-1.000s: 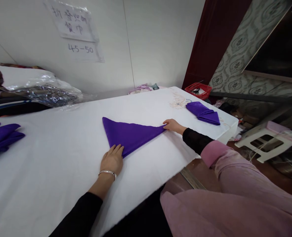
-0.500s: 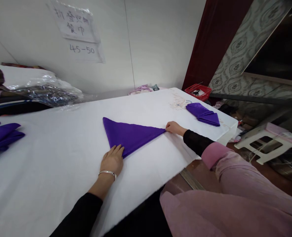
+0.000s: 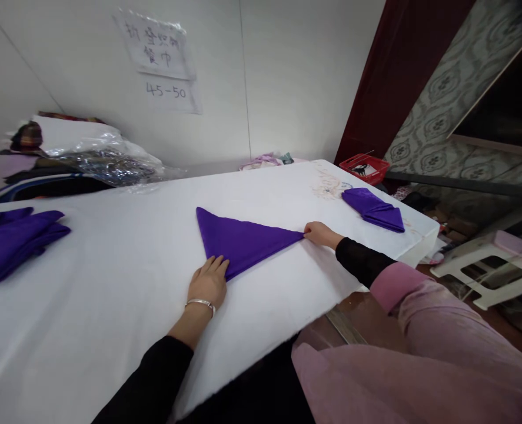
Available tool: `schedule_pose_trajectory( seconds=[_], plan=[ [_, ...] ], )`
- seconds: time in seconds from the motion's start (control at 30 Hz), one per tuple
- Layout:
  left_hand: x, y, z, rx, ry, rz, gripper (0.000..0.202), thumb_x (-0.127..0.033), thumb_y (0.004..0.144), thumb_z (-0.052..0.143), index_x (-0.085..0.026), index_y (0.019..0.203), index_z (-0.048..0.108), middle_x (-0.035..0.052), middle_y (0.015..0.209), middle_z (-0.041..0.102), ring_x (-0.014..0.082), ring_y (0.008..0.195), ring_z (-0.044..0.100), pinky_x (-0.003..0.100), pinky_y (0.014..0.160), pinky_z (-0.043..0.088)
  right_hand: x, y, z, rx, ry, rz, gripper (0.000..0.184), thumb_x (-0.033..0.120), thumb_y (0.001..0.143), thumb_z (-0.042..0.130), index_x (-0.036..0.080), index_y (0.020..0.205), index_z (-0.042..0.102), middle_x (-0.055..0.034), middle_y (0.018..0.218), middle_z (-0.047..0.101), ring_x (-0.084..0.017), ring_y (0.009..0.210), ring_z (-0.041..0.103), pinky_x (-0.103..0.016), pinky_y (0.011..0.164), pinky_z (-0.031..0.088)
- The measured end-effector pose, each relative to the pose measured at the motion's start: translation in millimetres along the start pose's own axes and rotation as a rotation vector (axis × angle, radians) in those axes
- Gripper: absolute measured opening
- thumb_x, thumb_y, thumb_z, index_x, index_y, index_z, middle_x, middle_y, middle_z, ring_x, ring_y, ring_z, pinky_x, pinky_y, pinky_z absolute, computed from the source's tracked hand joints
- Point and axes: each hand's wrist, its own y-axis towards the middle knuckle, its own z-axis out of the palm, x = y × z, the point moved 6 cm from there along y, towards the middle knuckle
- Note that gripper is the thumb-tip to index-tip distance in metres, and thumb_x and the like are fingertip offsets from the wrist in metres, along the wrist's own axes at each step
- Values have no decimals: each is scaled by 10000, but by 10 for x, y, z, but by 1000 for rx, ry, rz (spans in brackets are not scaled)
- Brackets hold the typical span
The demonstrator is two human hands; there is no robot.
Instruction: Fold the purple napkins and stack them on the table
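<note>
Two hands (image 3: 208,282) (image 3: 320,234) | one triangular purple napkin (image 3: 238,241) | one napkin packet (image 3: 373,210) | one napkin pile (image 3: 20,241) | one red basket (image 3: 378,176) | one stool (image 3: 481,250)

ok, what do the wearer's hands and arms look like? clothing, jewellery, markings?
Left hand: ungloved, slim silvery bangle at the wrist, plain black fabric sleeve on the forearm.
Right hand: ungloved, no bangle visible; black fabric undersleeve emerging from a wide pink cuff on a loose dusty-pink sleeve.

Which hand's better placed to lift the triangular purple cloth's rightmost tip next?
Probably the right hand: it pinches that tip, while the left hand rests at the near corner of the triangular purple cloth.
</note>
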Motion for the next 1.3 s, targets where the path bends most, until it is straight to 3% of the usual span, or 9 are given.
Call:
schedule_pose_trajectory(
  seconds=[0.27, 0.43, 0.6, 0.73, 0.93, 1.03, 1.13, 1.2, 1.3],
  plan=[
    [-20, -53, -71, 41, -9, -45, 494, -61, 828, 350, -174, 1275, 525, 84, 1381, 480, 248, 1312, 365, 414, 1023, 363, 133, -77, 2, -2, -72, -93, 134, 124, 706, 506, 153, 722, 636, -53, 781, 655, -151, 711, 564, -225, 583, 333],
    [85, -84, -72, 47, -23, -87, 507, -52, 823, 355, -214, 1268, 536, 63, 1384, 479, 256, 1318, 354, 431, 1026, 357, 189, -174, -42, -44, -75, -98, 112, 116, 679, 486, 163, 674, 588, -47, 713, 635, -152, 663, 546, -231, 550, 313],
    [228, -133, -101, 55, -33, -85, 518, -50, 809, 381, -226, 1272, 534, 62, 1389, 473, 263, 1280, 409, 424, 1021, 371, 149, -349, 56, 93, 80, -28, 114, 83, 630, 468, 180, 643, 526, 8, 534, 578, -125, 524, 521, -216, 504, 310],
    [283, -215, -103, 68, -64, 0, 544, -44, 780, 418, -219, 1285, 517, 56, 1404, 455, 247, 1293, 394, 409, 1057, 338, 139, -534, 152, 155, 152, -43, 146, 71, 625, 446, 194, 687, 495, 38, 484, 545, -115, 464, 493, -217, 477, 289],
    [273, -342, -182, 38, -135, 41, 496, -299, 838, 477, -230, 1329, 452, 67, 1428, 421, 274, 1332, 329, 508, 1078, 275, 170, -632, 193, 153, 33, -117, 133, 82, 630, 461, 201, 675, 501, 19, 595, 583, -130, 545, 498, -237, 504, 285],
    [143, -355, -238, 36, -130, 93, 559, -455, 867, 434, -205, 1365, 398, 88, 1464, 357, 271, 1374, 243, 535, 1109, 179, 182, -625, 177, 161, -21, -163, 114, 110, 655, 473, 209, 680, 522, 4, 637, 604, -152, 587, 515, -252, 528, 300],
    [9, -350, -206, 107, -136, 146, 646, -570, 869, 367, -179, 1383, 367, 105, 1489, 296, 268, 1394, 182, 528, 1125, 117, 188, -628, 136, 203, -105, -204, 110, 143, 692, 480, 214, 679, 563, -17, 678, 632, -175, 624, 548, -269, 548, 327],
    [-30, -354, -150, 173, -154, 155, 696, -605, 859, 351, -165, 1398, 335, 114, 1497, 270, 266, 1398, 163, 513, 1127, 123, 238, -628, 59, 192, -166, -239, 134, 182, 729, 492, 212, 742, 621, -49, 770, 668, -202, 703, 596, -289, 601, 384],
    [-31, -367, -98, 217, -176, 150, 741, -635, 852, 320, -156, 1416, 291, 116, 1509, 231, 265, 1404, 135, 507, 1127, 126, 529, -617, -131, 55, -173, -373, 273, 256, 786, 508, 189, 1005, 656, -112, 1071, 657, -251, 984, 605, -349, 833, 436]
  ],
)
